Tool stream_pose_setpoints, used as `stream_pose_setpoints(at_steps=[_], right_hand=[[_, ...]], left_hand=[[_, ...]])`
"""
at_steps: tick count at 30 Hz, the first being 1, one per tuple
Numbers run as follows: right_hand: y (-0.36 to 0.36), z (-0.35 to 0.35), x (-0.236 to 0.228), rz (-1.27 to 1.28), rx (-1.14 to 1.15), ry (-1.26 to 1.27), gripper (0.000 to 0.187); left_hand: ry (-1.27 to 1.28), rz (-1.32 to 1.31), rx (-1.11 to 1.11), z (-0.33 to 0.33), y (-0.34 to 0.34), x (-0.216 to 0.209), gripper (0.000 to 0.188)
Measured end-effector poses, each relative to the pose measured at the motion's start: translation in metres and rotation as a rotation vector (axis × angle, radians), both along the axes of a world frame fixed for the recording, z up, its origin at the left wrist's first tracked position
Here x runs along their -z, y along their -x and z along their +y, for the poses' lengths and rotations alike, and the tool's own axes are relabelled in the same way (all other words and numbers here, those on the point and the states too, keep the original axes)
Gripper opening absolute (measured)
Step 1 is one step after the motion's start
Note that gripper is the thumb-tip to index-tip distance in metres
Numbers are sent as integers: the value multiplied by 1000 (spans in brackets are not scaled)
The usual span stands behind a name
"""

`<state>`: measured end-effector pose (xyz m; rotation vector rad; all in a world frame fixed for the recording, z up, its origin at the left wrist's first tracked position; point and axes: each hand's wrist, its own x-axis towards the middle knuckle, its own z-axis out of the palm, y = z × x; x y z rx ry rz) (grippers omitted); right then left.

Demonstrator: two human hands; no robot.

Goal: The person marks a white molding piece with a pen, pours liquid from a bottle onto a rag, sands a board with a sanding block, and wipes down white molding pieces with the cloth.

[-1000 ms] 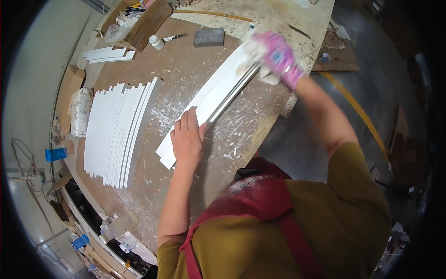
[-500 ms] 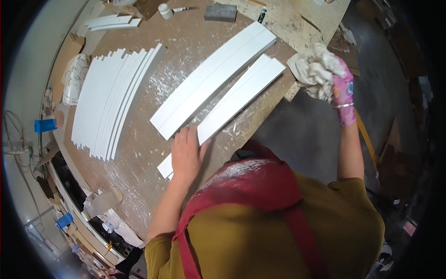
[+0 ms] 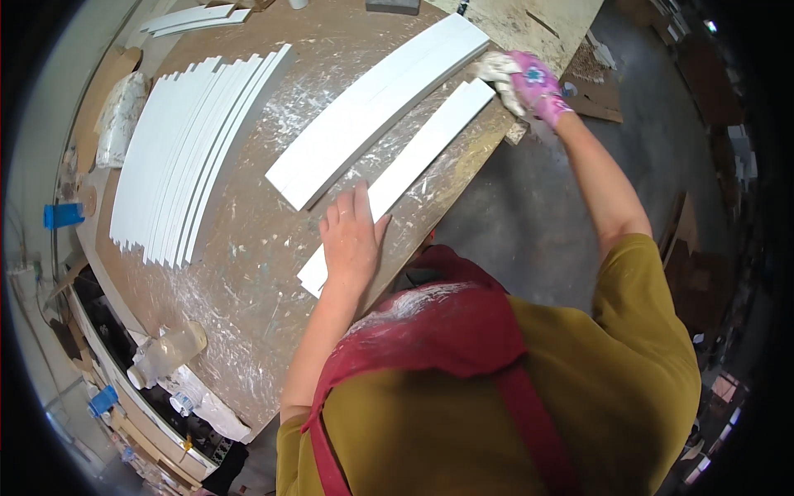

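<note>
My left hand (image 3: 349, 236) lies flat across a long white strip (image 3: 430, 149) near its lower end, fingers stretched and thumb apart, pressing on it. At the strip's upper right end, my right hand (image 3: 536, 87), in a pink patterned glove, is closed round a crumpled whitish cloth (image 3: 500, 78). The cloth is beside or touching that end; I cannot tell which. Farther from me and parallel lies a wider block of white strips (image 3: 380, 107), side by side. What lies under my left palm is hidden.
A stack of several white strips (image 3: 190, 157) stands to the left on the paint-smeared brown table (image 3: 248, 306). More strips (image 3: 198, 18) lie at the far left. A grey block (image 3: 393, 7) sits at the far edge. A cloudy bottle (image 3: 169, 354) rests near the left edge.
My right hand has brought the cloth from beyond the table's right side to the strip's far end. Two strips that were fanned apart now lie nearly lined up. My left hand's fingers have spread.
</note>
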<state>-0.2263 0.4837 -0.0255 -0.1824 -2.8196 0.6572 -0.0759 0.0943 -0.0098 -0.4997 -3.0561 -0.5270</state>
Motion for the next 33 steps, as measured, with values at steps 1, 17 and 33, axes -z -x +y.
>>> stream_pose_setpoints(at_steps=[1,17,33], right_hand=[[5,39,15,269,-207,-508,31],[-165,-302,-5,156,-1052,-83,40],[-113,-222,-7,-92,-615,-97,40]], left_hand=[[-10,11,-3,-8,2,-5,66],[-474,23,-159,-105,-72,32,50],[-682,-30,-408,-109,-98,36,92]])
